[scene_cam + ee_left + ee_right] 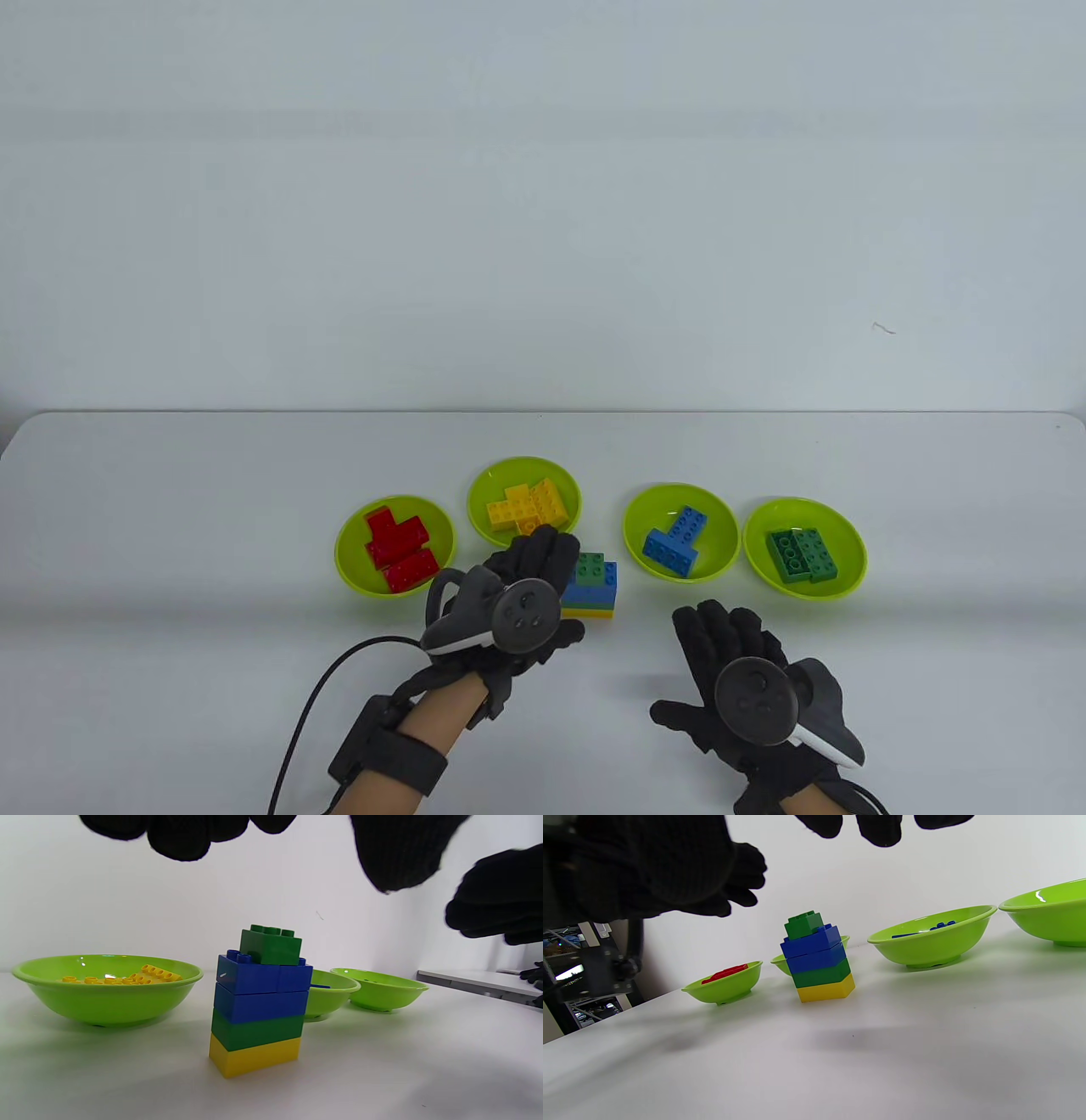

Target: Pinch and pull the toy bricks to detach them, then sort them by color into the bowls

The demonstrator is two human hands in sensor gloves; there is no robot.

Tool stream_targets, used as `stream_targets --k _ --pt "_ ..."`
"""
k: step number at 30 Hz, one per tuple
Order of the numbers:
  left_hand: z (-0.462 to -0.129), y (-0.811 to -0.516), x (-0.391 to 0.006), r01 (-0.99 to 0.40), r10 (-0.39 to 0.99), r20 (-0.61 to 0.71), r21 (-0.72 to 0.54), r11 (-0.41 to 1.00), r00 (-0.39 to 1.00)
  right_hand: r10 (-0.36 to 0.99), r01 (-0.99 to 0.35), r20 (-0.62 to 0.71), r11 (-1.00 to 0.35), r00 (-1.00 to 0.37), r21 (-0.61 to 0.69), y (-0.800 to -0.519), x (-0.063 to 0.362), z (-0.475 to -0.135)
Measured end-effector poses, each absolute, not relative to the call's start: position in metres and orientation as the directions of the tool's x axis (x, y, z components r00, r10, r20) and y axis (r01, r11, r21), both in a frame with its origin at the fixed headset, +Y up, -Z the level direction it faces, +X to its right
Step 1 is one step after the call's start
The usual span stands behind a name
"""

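- Both hands are seen in the table view over the near part of the desk (170, 509): the left hand (526, 594) is held with relaxed fingers just left of the brick stack (591, 586), holding nothing, and the right hand (730, 671) is spread flat, well to the right of the stack, also holding nothing.
- Four green bowls are set in a row beyond the hands: red bricks (399, 548) are held in the red-brick bowl (348, 552), yellow bricks (526, 503) in the yellow-brick bowl (479, 492), blue bricks (676, 539) in the blue-brick bowl (721, 526), green bricks (802, 556) in the green-brick bowl (848, 552).
- A cable (314, 705) is trailed from the left wrist.
- From the left wrist view, the stack (259, 1005) is seen upright on the desk, apart from the gloved fingertips (178, 840) above it: a yellow layer at the bottom, then green, two blue, and a small green brick on top. The yellow-brick bowl (106, 993) lies to its left.
- From the right wrist view, the stack (818, 959) is shown free of both hands, between the red-brick bowl (725, 988) and the blue-brick bowl (933, 942).
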State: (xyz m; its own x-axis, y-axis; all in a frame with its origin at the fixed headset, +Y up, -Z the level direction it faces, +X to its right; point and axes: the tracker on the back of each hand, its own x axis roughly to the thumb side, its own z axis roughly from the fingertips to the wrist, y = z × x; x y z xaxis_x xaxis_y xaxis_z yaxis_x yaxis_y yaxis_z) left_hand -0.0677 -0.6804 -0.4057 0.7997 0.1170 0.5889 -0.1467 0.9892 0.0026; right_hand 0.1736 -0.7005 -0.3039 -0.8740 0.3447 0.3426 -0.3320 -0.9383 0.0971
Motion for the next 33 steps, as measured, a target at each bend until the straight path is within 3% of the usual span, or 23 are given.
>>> stream_targets --k 5,10,21,26,33 --pt "-0.439 -0.690 -0.048 -0.122 0.139 0.539 -0.067 0.990 0.830 0.365 -0.347 0.343 -0.931 -0.865 0.115 -0.701 0.173 -0.305" --pt "-0.452 -0.707 -0.035 -0.091 0.136 0.526 -0.111 0.990 0.839 0.368 -0.350 0.346 -0.930 -0.863 0.117 -0.701 0.173 -0.305" --pt "-0.447 -0.715 -0.035 -0.119 0.087 0.538 0.025 0.993 0.838 0.389 -0.380 0.361 -0.920 -0.847 0.099 -0.699 0.168 -0.307" --pt "-0.421 -0.684 -0.043 -0.185 0.127 0.628 0.026 0.982 0.767 0.428 -0.432 0.382 -0.898 -0.819 0.081 -0.693 0.162 -0.312" --pt "-0.354 -0.626 -0.071 -0.305 0.142 0.751 0.083 0.949 0.645 0.584 -0.599 0.427 -0.793 -0.690 0.116 -0.690 0.143 -0.319"
